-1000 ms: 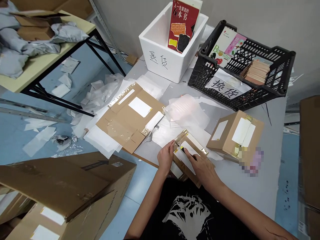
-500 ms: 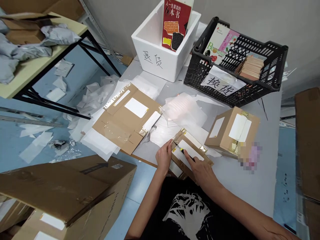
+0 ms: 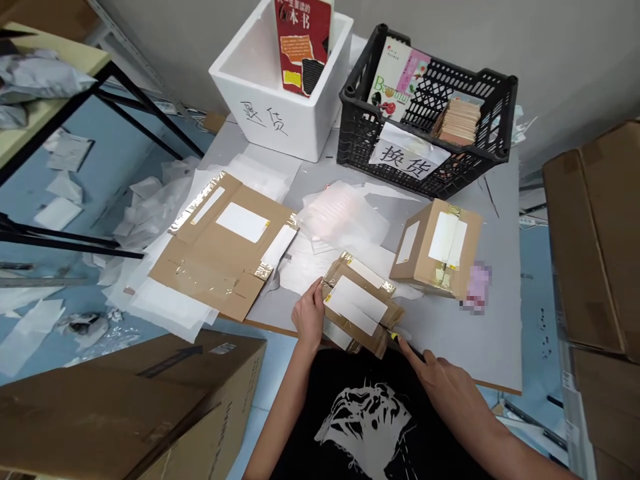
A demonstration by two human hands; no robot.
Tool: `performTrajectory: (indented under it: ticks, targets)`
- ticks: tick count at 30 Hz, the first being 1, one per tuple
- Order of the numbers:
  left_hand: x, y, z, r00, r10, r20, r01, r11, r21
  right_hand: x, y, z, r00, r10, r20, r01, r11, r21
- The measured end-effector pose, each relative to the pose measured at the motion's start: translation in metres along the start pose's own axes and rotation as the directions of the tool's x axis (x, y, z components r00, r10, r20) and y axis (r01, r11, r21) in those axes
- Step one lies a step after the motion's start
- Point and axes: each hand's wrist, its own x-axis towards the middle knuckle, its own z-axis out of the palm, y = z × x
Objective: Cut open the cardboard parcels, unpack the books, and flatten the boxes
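A small flat cardboard box [image 3: 364, 290] with white labels and clear tape lies at the near edge of the table. My left hand [image 3: 309, 311] grips its left corner, fingers closed on the cardboard. In my right hand [image 3: 436, 373] is a utility knife [image 3: 395, 336] with a yellow-green tip section, its blade at the box's right end. A dark slit runs across the large white label toward the blade. Just behind lies a wrapped, pinkish bundle [image 3: 334, 212] in white foam sheet.
A flattened carton [image 3: 227, 257] rests on white sheets at left; a taped box [image 3: 425, 250] stands at right. Behind are a white foam bin [image 3: 280, 130] with a red book and a black crate [image 3: 345, 137] with books. Large cartons [image 3: 200, 387] flank the table.
My right hand has drawn the knife across the box toward its right end, leaving a slit in the label. My left hand keeps its hold. The view has shifted to the right.
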Motion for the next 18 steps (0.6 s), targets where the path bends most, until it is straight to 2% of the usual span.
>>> performTrajectory:
  ticks: [9, 13, 16, 18]
  targets:
    - [0.0, -0.004, 0.003, 0.997, 0.064, -0.046, -0.062, 0.997, 0.041, -0.004, 0.002, -0.009, 0.995, 0.052, 0.081, -0.057, 0.996, 0.069]
    - [0.001, -0.004, 0.004, 0.996, 0.078, -0.046, -0.076, 0.996, 0.038, -0.015, 0.008, -0.007, 0.995, 0.058, 0.086, -0.065, 0.995, 0.073]
    - [0.007, -0.008, -0.003, 0.995, 0.057, -0.087, -0.055, 0.998, 0.028, -0.025, 0.022, -0.004, 0.994, 0.096, 0.043, -0.101, 0.986, 0.131]
    - [0.012, -0.013, -0.012, 0.99, 0.024, -0.139, -0.022, 1.0, 0.016, -0.028, 0.032, 0.0, 0.986, 0.159, -0.044, -0.139, 0.946, 0.294]
